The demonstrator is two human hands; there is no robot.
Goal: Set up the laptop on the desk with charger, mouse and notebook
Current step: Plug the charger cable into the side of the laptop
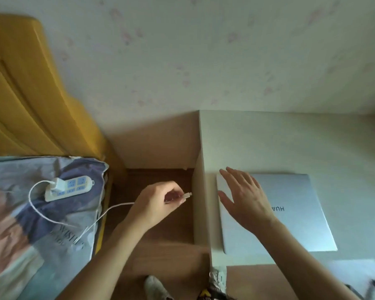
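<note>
A closed silver laptop [294,213] lies flat on the white desk [279,144], near its left front corner. My right hand [245,198] hovers open over the laptop's left part, fingers spread. My left hand [158,202] is left of the desk, over the gap between bed and desk, pinching the plug end of the white charger cable [187,195]. The cable [59,221] trails back over the bed to a white charger brick [57,184] plugged into a white power strip [68,187]. No mouse or notebook shows.
The bed with a printed cover [30,224] and a yellow headboard [30,94] fills the left. A wooden floor gap [160,245] separates it from the desk's side panel [200,202]. My shoes [156,286] show at the bottom. The wall stands behind.
</note>
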